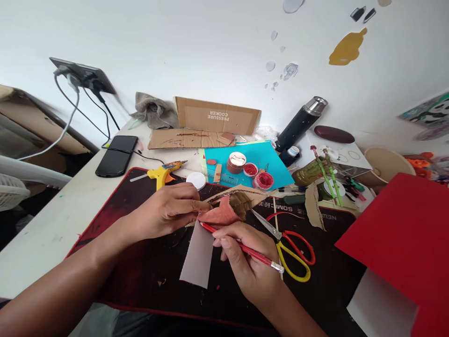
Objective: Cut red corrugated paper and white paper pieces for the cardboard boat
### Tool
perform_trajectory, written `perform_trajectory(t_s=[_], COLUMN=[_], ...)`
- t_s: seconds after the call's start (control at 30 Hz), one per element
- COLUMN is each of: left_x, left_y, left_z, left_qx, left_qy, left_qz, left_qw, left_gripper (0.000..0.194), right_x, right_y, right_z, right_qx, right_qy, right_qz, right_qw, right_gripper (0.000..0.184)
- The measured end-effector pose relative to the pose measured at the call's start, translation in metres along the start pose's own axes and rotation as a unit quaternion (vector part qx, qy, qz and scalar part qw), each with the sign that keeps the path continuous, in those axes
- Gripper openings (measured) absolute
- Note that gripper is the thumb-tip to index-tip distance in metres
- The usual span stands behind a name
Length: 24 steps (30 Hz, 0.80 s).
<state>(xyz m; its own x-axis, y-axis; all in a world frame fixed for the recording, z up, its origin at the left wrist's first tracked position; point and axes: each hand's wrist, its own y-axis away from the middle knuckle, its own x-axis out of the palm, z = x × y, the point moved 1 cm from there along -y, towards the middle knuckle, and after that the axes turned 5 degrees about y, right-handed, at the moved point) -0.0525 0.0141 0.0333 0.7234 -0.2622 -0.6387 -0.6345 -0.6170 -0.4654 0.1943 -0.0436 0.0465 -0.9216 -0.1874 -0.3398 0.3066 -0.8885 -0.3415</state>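
Note:
My right hand [250,257] is closed round a red pencil [254,254], its tip at the upper end of a pale paper strip [198,260]. My left hand [168,208] pinches the edge of a cardboard piece [220,211], part reddish-pink and part bare brown, where it meets the strip. The left fingertips partly hide that edge. Right of the cardboard piece lie scissors [293,255] with one red and one yellow handle. Just beyond my left hand rests a yellow glue gun [159,175].
Open paint pots [263,180] stand on a blue sheet [277,161]. A phone [117,157] lies at the left, near cables. A dark flask [298,124] leans by the wall. Red paper [403,234] covers the right side. Cardboard [217,115] stands at the back.

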Motion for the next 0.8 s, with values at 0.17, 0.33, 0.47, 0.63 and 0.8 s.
perform_trajectory(t_s=[0.17,0.33,0.47,0.63,0.8], left_x=[-0.0026,-0.0053,-0.0067,-0.0089,-0.0103], left_y=[-0.0002,-0.0025,-0.0014,0.0013,0.0023], left_z=[0.0007,-0.0014,-0.0008,0.0014,0.0025], left_qx=[0.004,0.005,-0.002,0.001,-0.002], left_qy=[-0.01,-0.018,-0.014,-0.014,-0.025], left_qz=[-0.004,-0.011,-0.016,-0.021,-0.019], left_qw=[1.0,1.0,1.0,1.0,0.999], left_gripper=[0.024,0.025,0.026,0.027,0.027], right_x=[-0.0015,-0.0013,-0.0027,-0.0059,-0.0058], right_y=[0.003,0.0046,0.0045,0.006,0.0076], right_z=[-0.0013,-0.0034,-0.0043,-0.004,-0.0049], right_qx=[0.004,0.011,0.017,0.022,0.027], right_qy=[0.001,-0.003,-0.01,-0.016,-0.018], right_qz=[-0.001,-0.007,-0.01,-0.012,-0.012], right_qw=[1.0,1.0,1.0,1.0,0.999], right_gripper=[0.015,0.015,0.015,0.016,0.018])
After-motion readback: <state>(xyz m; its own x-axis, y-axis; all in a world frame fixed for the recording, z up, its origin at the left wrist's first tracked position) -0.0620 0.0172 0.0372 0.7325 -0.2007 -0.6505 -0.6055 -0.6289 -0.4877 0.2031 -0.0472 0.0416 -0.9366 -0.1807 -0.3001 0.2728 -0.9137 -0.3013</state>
